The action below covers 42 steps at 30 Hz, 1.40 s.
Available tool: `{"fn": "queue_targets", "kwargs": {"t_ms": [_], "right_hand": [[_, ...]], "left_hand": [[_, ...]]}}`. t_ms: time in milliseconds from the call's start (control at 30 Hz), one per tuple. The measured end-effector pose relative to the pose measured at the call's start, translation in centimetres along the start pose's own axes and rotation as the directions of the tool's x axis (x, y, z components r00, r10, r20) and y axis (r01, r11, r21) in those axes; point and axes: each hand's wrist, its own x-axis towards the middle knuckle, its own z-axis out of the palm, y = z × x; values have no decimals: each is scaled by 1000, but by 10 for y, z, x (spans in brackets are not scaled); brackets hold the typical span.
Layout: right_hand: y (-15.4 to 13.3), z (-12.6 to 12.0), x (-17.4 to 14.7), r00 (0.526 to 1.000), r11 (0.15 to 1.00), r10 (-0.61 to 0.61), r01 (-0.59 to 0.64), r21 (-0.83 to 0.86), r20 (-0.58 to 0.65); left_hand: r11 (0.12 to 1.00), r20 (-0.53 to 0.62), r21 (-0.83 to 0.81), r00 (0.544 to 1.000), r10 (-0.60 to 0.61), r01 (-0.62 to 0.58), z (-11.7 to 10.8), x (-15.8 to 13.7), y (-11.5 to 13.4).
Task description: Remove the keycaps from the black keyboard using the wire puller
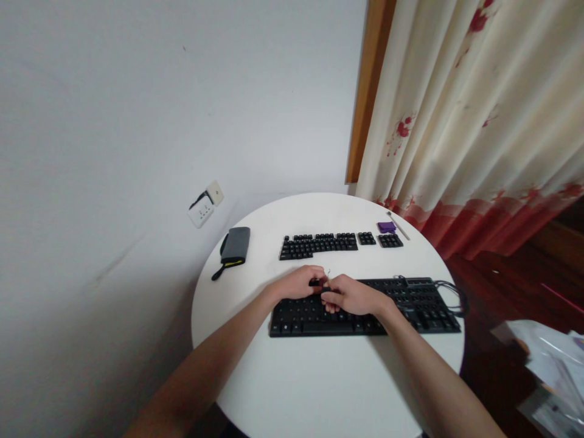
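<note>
A black keyboard (351, 325) lies along the table in front of me, bare of keycaps over much of its left and middle part. Above that bare area my left hand (303, 281) is closed, its fingertips meeting my right hand. Whatever the left fingers pinch is too small to make out. My right hand (349, 295) is closed round a small dark tool (325, 291), and a thin wire end sticks up between the hands; it looks like a keycap puller. Behind the keyboard, removed black keycaps (319, 245) are laid out in rows, with smaller groups (390, 241) to their right.
The round white table (292, 377) stands against a wall with a socket (201, 211). A grey pouch (237, 243) lies at the left. A purple cloth (386, 227) and a thin brush (399, 226) lie back right. The keyboard's coiled cable (458, 298) reaches the right edge.
</note>
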Motion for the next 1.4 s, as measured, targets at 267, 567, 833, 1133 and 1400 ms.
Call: {"fn": "queue_targets", "kwargs": {"t_ms": [267,567,833,1133,1400], "right_hand": [[1,-10,3,978,993,-42,64,102,-206],[9,-13,11,780,995,-83,32,-93,-620],[18,-6,19,751,998,-59,39,-46,-658],[19,-6,21,724,999,1,36,39,-690],[20,-6,21,710,999,-51,41,-31,-702]], "left_hand": [[998,-201,-38,978,-54,48,-4,1,4],[996,-466,-84,884,-48,10,2,4,13],[994,-511,109,856,83,-32,8,4,10],[943,-446,328,872,203,-52,7,5,9],[885,-417,462,868,271,-54,5,5,16]]}}
